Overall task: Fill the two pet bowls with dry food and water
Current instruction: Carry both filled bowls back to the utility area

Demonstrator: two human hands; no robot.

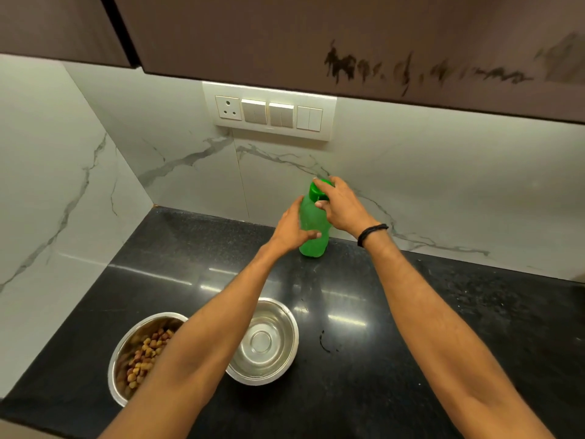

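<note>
A green plastic bottle (311, 218) stands upright on the black counter (411, 312) near the back wall. My left hand (292, 228) wraps round its body from the left. My right hand (340, 205) grips its green cap (316, 189) from above. Close to the front edge sit two steel bowls side by side. The left bowl (122, 350) holds brown dry food and is partly hidden by my left forearm. The right bowl (272, 343) looks empty of food; I cannot tell whether water is in it.
White marble walls close the counter at the left and back. A switch panel (269, 110) is on the back wall under dark overhead cabinets (285, 36). A small dark mark (324, 342) lies on the counter right of the bowls.
</note>
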